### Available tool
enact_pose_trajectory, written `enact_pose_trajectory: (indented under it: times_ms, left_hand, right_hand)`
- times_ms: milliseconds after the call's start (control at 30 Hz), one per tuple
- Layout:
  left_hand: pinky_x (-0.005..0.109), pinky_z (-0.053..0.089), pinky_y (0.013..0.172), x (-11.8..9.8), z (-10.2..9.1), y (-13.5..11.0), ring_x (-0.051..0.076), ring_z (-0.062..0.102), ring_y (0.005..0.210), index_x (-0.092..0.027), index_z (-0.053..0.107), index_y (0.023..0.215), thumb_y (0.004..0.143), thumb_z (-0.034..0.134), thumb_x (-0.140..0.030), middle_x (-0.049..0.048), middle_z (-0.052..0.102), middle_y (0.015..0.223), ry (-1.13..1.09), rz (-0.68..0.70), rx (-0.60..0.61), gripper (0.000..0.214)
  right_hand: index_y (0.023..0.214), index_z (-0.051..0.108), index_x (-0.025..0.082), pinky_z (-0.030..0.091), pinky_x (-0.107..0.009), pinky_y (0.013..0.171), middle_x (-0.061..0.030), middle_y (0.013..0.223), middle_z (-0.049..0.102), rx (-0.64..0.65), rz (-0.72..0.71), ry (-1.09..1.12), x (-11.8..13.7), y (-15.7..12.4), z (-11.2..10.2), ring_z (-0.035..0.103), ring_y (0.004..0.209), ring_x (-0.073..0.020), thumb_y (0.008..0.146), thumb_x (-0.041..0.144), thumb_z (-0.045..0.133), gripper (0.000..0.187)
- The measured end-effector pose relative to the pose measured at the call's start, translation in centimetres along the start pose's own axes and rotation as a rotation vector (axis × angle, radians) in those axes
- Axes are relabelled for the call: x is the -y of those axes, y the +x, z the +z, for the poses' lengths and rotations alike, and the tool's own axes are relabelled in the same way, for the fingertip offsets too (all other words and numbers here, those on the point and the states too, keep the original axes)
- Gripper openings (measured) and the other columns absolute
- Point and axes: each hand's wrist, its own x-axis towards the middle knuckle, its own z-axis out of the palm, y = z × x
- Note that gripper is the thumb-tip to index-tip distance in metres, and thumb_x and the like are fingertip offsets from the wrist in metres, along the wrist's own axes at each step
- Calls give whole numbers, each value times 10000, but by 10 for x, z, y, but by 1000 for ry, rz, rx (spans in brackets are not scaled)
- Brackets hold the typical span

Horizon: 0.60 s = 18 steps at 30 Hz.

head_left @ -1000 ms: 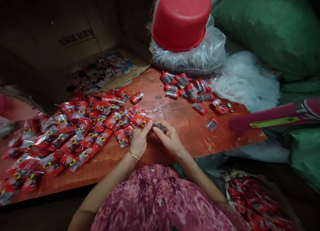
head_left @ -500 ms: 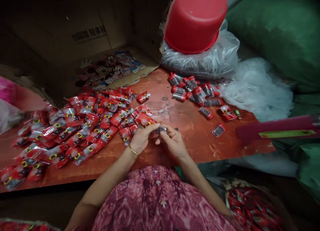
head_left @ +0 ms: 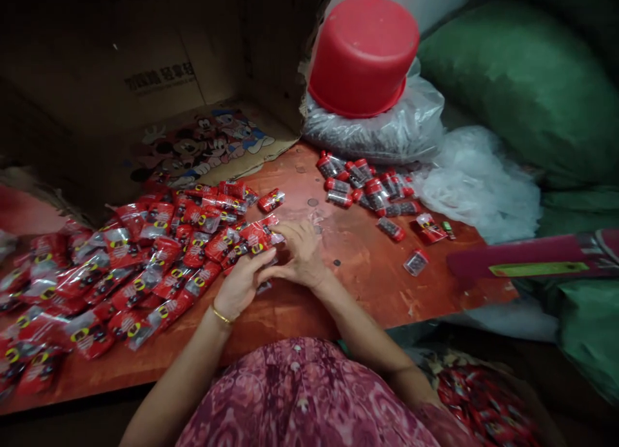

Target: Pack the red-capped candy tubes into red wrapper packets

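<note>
I seem to be settling the packet (head_left: 257, 231) beyond my left hand (head_left: 242, 284) and right hand (head_left: 300, 257), finger grip unclear, next needing light touch.

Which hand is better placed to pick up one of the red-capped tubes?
Right, most likely: the right hand is nearer the red-capped tubes, whereas the left hand is farther off, beside the pile of red packets.

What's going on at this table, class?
A person's left hand and right hand are close together over the reddish table, beside a pile of red packets; whether they hold anything is hard to tell. Clear tubes with red ends lie farther right, before a plastic bag with a red tub upside down on top.
</note>
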Motion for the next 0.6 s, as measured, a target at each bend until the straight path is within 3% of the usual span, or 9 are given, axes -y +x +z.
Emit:
enact_pose_trajectory:
  times_ms: [67, 133, 267, 433, 600]
  left_hand:
    - [199, 456, 607, 2, 0, -1, 116, 583, 696, -160, 682, 769, 562, 758, -239, 7, 658, 761, 42, 56, 66, 235]
    - [221, 461, 659, 6, 0, 1, 134, 591, 754, -159, 680, 833, 579, 754, -254, 22, 666, 825, 86, 90, 122, 282]
    - [252, 458, 677, 13, -2, 4, 134, 588, 699, -143, 674, 856, 607, 746, -326, 34, 666, 789, 127, 52, 191, 317]
    - [256, 457, 620, 13, -10, 5, 140, 590, 617, -136, 677, 805, 599, 752, -357, 40, 665, 692, 134, 21, 182, 312]
    - [280, 488, 635, 1, -25, 4, 191, 641, 653, -123, 692, 791, 598, 755, -363, 73, 690, 682, 172, -17, 149, 314]
  right_hand:
    - [1069, 598, 183, 347, -436, 938, -105, 964, 654, 20, -151, 26, -5, 1, -3, 572, 952, -238, 670, 646, 606, 611]
    - [1070, 608, 190, 326, -461, 963, -85, 882, 673, -7, -221, 73, -10, -3, -1, 600, 876, -222, 711, 599, 603, 545]
    - [1018, 645, 212, 327, -495, 967, -57, 768, 676, -25, -169, 95, -16, -13, 6, 614, 746, -202, 770, 540, 569, 418]
    - [980, 669, 230, 280, -530, 1004, -57, 755, 673, 45, -36, 69, -13, -14, 17, 608, 750, -211, 769, 580, 530, 432]
    - [978, 663, 210, 331, -465, 972, -59, 740, 684, 123, -120, -7, -2, -5, 30, 598, 748, -198, 799, 569, 501, 433]
